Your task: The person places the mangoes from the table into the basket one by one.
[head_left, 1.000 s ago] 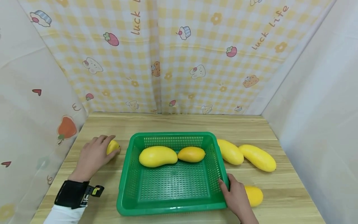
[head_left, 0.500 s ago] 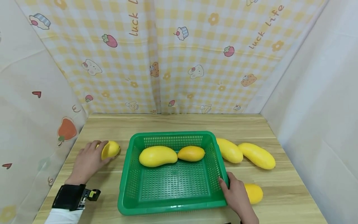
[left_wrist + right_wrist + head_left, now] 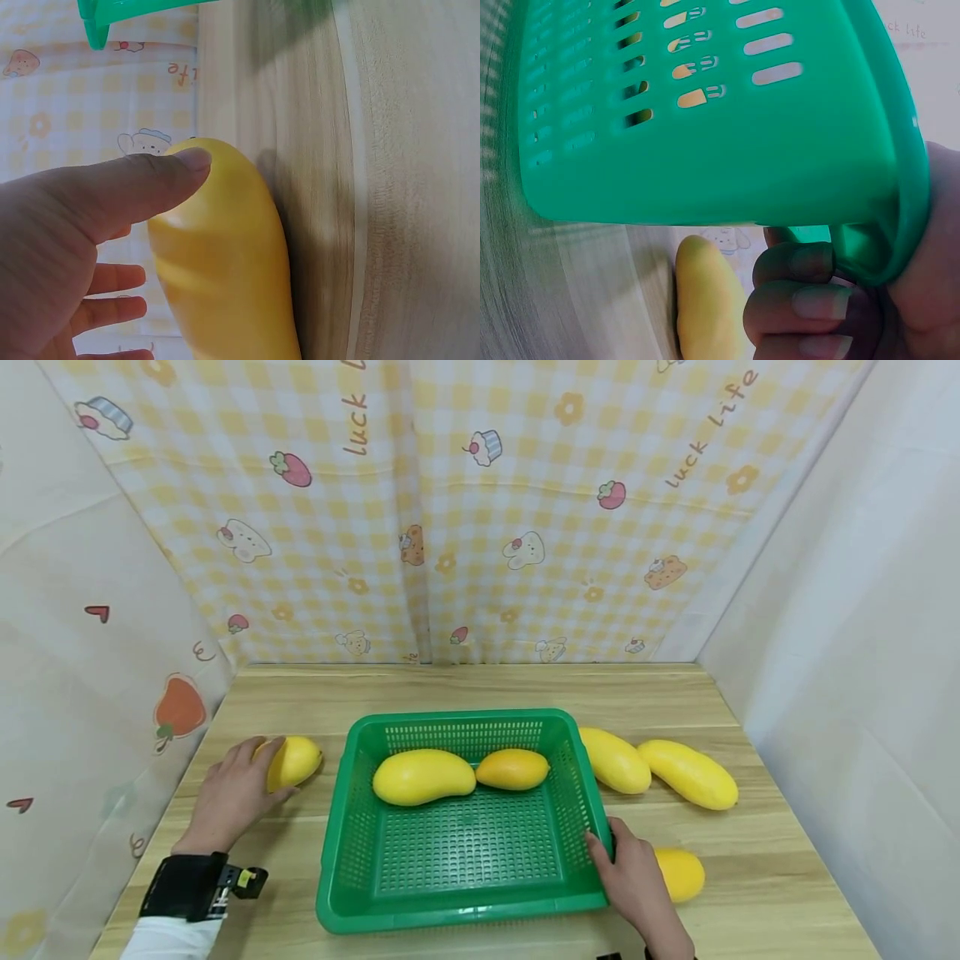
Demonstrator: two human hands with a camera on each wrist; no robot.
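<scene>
On the left of the table lies a yellow mango. My left hand is at its left side, the thumb touching the mango near one end in the left wrist view. The other fingers reach out fairly straight beside it, their tips not wrapped round it. With my right hand I grip the green basket by its right rim, thumb inside and fingers curled under the edge. Inside the basket are a large yellow mango and a smaller orange-yellow one.
Right of the basket lie a yellow mango, a longer yellow fruit and another yellow fruit, partly hidden by my right hand. A patterned cloth hangs behind the wooden table, with pale cloth at both sides.
My left hand has drawn back slightly to the left, so more of the mango shows. The right hand stays on the basket rim. The camera view has shifted a little.
</scene>
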